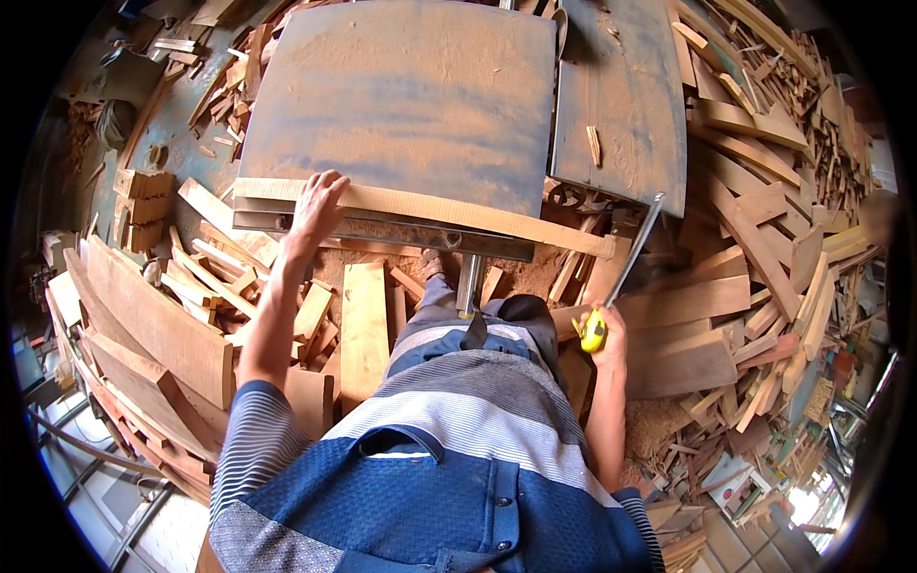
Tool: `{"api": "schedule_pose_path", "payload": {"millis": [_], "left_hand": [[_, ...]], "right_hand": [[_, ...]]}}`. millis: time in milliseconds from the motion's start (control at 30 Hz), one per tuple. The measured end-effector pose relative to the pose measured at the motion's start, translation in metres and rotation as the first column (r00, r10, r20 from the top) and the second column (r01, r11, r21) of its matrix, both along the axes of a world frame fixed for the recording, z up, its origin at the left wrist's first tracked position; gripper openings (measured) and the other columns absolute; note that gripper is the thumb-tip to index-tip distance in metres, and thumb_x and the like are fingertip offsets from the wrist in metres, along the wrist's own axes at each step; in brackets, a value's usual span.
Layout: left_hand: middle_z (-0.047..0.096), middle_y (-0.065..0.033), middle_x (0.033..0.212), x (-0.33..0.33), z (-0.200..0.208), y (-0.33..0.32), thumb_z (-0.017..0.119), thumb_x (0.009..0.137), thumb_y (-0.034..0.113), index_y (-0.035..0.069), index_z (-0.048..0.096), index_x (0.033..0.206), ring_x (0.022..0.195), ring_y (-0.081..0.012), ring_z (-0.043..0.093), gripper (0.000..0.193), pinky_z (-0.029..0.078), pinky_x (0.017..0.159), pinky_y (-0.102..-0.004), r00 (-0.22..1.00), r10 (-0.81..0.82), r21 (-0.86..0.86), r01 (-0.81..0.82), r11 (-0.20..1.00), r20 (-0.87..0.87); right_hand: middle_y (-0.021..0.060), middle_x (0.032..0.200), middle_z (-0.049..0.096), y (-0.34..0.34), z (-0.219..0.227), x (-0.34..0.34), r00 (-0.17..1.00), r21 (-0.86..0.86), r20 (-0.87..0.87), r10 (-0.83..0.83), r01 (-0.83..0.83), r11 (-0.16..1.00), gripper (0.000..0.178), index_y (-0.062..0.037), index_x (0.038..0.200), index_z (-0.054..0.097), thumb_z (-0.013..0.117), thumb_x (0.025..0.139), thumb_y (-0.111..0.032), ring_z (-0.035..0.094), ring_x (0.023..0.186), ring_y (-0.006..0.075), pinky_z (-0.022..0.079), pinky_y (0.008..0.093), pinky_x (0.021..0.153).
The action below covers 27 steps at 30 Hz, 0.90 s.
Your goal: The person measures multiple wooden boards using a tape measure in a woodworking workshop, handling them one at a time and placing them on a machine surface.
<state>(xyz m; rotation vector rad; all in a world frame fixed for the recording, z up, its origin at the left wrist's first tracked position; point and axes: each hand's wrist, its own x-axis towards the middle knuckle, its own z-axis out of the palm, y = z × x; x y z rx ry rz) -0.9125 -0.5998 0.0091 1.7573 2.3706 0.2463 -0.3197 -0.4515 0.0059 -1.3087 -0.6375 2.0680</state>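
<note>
A long, narrow wooden strip (458,213) lies along the near edge of a dusty metal machine table (401,86), its right end sticking out past the table. My left hand (323,199) is closed over the strip left of its middle, fingers bent over the top. In my right hand (609,334), low on the right, is a yellow tape measure (593,331). Its metal blade (637,253) is partly drawn out and slants up and away, a little to the right of the strip's end.
A second metal table section (621,105) bears a small wood sliver (593,145). Heaped boards and offcuts (745,210) crowd the right, and more boards (162,315) the left. A pale board (364,329) stands near my legs. A metal post (469,282) is under the table's front.
</note>
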Motion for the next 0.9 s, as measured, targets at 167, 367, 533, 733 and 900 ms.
{"api": "schedule_pose_path", "payload": {"millis": [167,367,533,733,900], "left_hand": [[0.069,-0.0167,0.114,0.103,-0.003,0.014,0.077,0.086,0.021,0.002,0.065,0.120,0.107,-0.0331,0.065,0.040,0.052,0.096,-0.0434,0.890,0.079,0.251,-0.210,0.945,0.449],[0.072,-0.0105,0.103,0.231,0.036,0.068,0.061,0.102,0.038,-0.003,0.066,0.116,0.094,-0.0171,0.067,0.044,0.054,0.091,-0.0351,0.074,0.083,-0.081,-0.032,0.996,0.994],[0.069,-0.0055,0.090,0.225,0.022,0.076,0.062,0.102,0.032,0.001,0.069,0.104,0.082,-0.0116,0.065,0.032,0.054,0.070,-0.0269,-0.208,0.102,-0.188,-0.450,0.873,0.973],[0.064,-0.0049,0.073,0.062,-0.016,0.038,0.069,0.097,0.036,0.001,0.070,0.090,0.054,-0.0125,0.054,0.036,0.044,0.049,-0.0282,-0.036,0.204,-0.126,-0.885,0.449,0.978],[0.060,-0.0025,0.063,-0.036,-0.050,-0.025,0.067,0.098,0.038,0.004,0.071,0.085,0.041,-0.0108,0.045,0.036,0.037,0.037,-0.0276,-0.103,0.364,-0.166,-0.975,0.149,0.926]], "right_hand": [[0.0144,0.094,0.073,-0.020,0.046,-0.030,0.913,0.003,0.311,0.264,-0.279,0.960,0.021,0.0044,0.104,0.068,0.063,0.091,-0.012,0.069,0.080,0.0205,0.057,0.0313,0.075],[0.0049,0.083,0.070,0.001,0.060,-0.140,0.697,0.195,0.469,0.543,-0.681,0.705,0.022,0.0008,0.095,0.073,0.066,0.090,-0.020,0.062,0.074,0.0136,0.047,0.0267,0.067],[0.0022,0.084,0.070,0.026,0.044,-0.135,0.666,0.275,0.453,0.593,-0.737,0.617,0.022,0.0005,0.098,0.073,0.069,0.094,-0.021,0.061,0.077,0.0101,0.047,0.0269,0.069],[0.0037,0.077,0.068,0.066,0.074,-0.025,0.592,0.189,0.611,0.525,-0.754,0.629,0.018,0.0028,0.090,0.071,0.069,0.090,-0.015,0.060,0.069,0.0109,0.046,0.0262,0.064],[0.0050,0.072,0.067,0.093,0.099,-0.014,0.496,0.129,0.711,0.499,-0.789,0.601,0.020,0.0042,0.088,0.071,0.071,0.088,-0.015,0.060,0.066,0.0121,0.047,0.0289,0.062]]}}
